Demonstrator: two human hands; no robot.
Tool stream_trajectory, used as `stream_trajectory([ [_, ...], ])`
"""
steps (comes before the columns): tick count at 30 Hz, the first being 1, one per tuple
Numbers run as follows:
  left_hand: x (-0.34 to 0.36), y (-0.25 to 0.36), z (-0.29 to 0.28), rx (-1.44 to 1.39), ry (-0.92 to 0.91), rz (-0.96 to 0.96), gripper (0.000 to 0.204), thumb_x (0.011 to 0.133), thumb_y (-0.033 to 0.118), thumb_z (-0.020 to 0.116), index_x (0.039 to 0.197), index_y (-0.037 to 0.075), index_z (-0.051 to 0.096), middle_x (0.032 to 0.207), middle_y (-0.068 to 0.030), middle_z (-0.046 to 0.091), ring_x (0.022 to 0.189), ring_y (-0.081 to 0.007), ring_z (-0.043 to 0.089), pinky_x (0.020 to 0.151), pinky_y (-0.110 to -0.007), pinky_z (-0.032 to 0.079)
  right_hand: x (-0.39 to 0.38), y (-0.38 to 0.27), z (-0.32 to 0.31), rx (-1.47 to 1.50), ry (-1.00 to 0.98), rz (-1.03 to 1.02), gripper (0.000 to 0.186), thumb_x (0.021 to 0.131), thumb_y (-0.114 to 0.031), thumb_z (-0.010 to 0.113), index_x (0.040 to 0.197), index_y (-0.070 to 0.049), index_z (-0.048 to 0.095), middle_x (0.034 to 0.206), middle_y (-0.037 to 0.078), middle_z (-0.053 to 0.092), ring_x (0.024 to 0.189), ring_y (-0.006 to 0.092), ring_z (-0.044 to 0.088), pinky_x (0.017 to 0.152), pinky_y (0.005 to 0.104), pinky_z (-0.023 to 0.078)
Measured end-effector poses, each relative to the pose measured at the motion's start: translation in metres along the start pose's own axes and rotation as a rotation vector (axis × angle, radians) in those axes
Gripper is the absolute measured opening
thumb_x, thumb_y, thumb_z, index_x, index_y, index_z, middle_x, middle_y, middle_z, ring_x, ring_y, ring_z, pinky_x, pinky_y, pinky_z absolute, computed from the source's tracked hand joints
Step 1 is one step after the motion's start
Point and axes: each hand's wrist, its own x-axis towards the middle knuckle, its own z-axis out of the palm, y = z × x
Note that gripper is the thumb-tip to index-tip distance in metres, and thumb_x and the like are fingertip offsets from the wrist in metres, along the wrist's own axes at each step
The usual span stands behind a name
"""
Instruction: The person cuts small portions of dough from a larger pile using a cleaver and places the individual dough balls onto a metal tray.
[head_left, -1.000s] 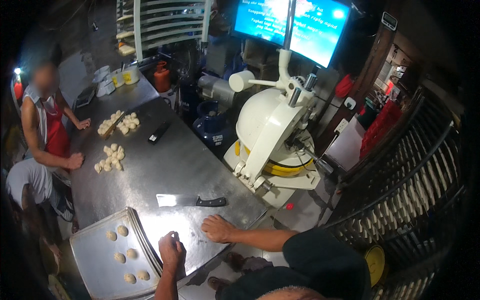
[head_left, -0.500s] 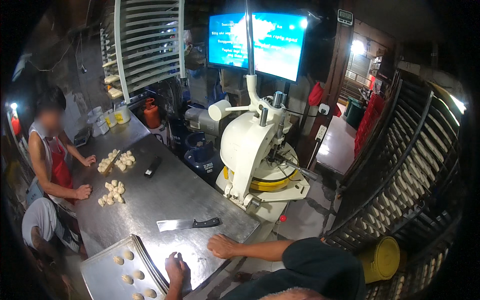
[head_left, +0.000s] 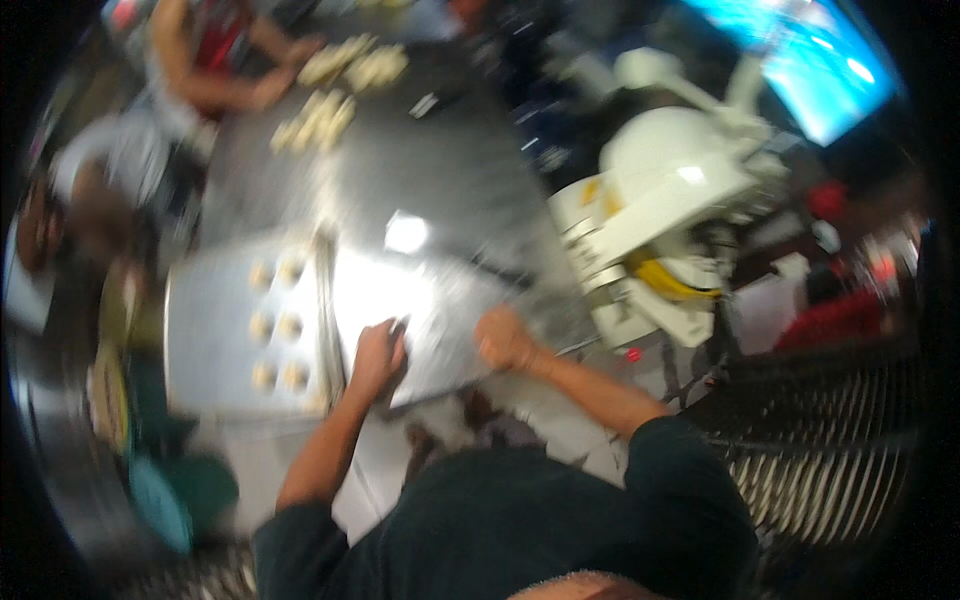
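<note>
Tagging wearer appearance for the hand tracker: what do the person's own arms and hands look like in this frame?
Two bare hands, no gloves: left hand, right hand. Forearms are bare too, with no watch, bands or rings that can be made out through the motion blur. A dark, near-black short-sleeved shirt covers the upper arms, its sleeves ending around the elbows. No markings show on the sleeves.

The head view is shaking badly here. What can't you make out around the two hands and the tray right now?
- Left hand: motion blur hides whether the fingers pinch anything at the edge of the tray.
- Right hand: looks closed on the steel table; blur hides any contents.
- Dough pieces on the tray: smeared, shapes unclear.
- Knife: lost in blur and glare.
- Table's near edge: hidden by the person's dark shirt.
</note>
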Motion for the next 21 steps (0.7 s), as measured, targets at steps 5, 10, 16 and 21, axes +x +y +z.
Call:
stream_trajectory([
  [5, 0.065, 0.042, 0.011, -0.028, 0.146, -0.012, 0.039, 0.088, 0.016, 0.070, 0.126, 0.006, 0.063, 0.098, -0.0192, 0.069, 0.095, -0.0394, 0.062, 0.087, -0.049, 0.050, 0.085, -0.002, 0.022, 0.001, 0.192, 0.107, 0.011, 0.078, -0.010, 0.066, 0.087, -0.008, 0.060, 0.089, 0.013, 0.059, 0.090, 0.0354, 0.057, 0.081, 0.0498, 0.045],
  [10, 0.022, 0.050, 0.023, -0.095, 0.268, 0.004, 0.040, 0.090, 0.009, 0.067, 0.128, 0.005, 0.060, 0.096, -0.0163, 0.067, 0.093, -0.0373, 0.060, 0.086, -0.047, 0.048, 0.080, -0.029, 0.020, 0.181, 0.148, 0.021, 0.012, 0.079, -0.008, 0.064, 0.091, -0.008, 0.059, 0.092, 0.013, 0.059, 0.089, 0.0350, 0.054, 0.083, 0.0481, 0.044],
  [16, -0.022, 0.021, -0.021, -0.051, 0.050, 0.005, 0.038, 0.088, 0.008, 0.067, 0.125, 0.004, 0.062, 0.099, -0.0167, 0.065, 0.095, -0.0367, 0.059, 0.089, -0.047, 0.048, 0.025, 0.010, -0.031, 0.212, -0.058, -0.257, 0.012, 0.079, -0.006, 0.062, 0.091, -0.006, 0.058, 0.091, 0.013, 0.057, 0.089, 0.0350, 0.054, 0.083, 0.0471, 0.044],
  [21, 0.030, 0.042, 0.007, -0.070, 0.312, -0.120, 0.038, 0.083, 0.010, 0.066, 0.120, 0.005, 0.062, 0.108, -0.0184, 0.068, 0.100, -0.0386, 0.065, 0.091, -0.048, 0.053, 0.090, -0.012, 0.013, 0.154, 0.132, -0.118, 0.014, 0.079, -0.006, 0.062, 0.093, -0.007, 0.059, 0.091, 0.014, 0.058, 0.090, 0.0354, 0.054, 0.083, 0.0489, 0.043],
])
